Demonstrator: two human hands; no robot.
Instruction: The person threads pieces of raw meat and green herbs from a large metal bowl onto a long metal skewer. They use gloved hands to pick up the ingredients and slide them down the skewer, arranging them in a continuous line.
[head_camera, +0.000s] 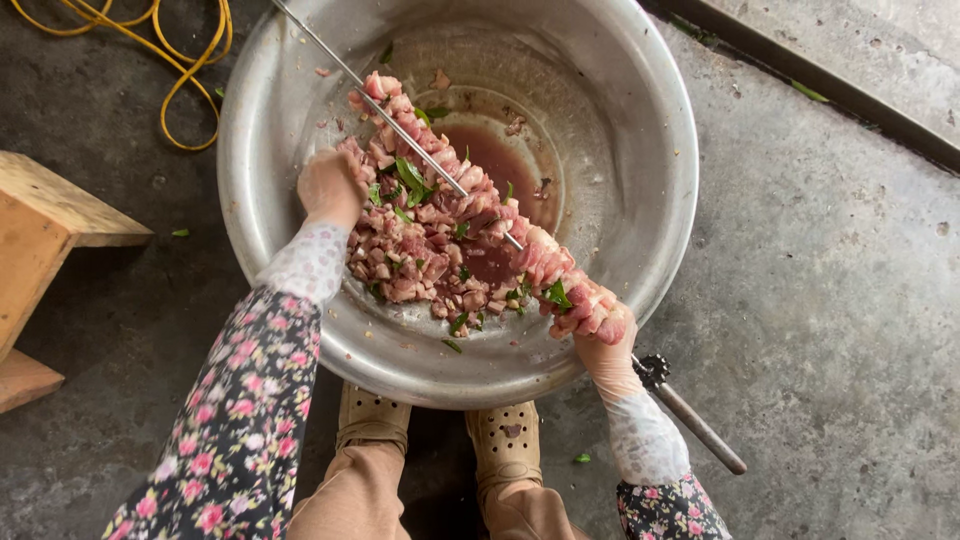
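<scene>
A large metal basin (640, 120) sits on the concrete floor and holds a heap of pink diced meat (420, 255) with green leaves and reddish liquid. A long metal skewer (420, 145) crosses the basin on a slant, with meat pieces (565, 280) threaded on its lower part. My right hand (608, 355), in a thin clear glove, grips the skewer just below the threaded meat, near its round guard and handle (690, 415). My left hand (330, 188), also gloved, is closed in the heap of meat at the basin's left side.
A yellow cord (180, 60) lies coiled at the top left. A wooden stool (45, 225) stands at the left edge. My two beige clogs (505, 440) rest just below the basin. A raised concrete ledge (850, 60) runs along the top right.
</scene>
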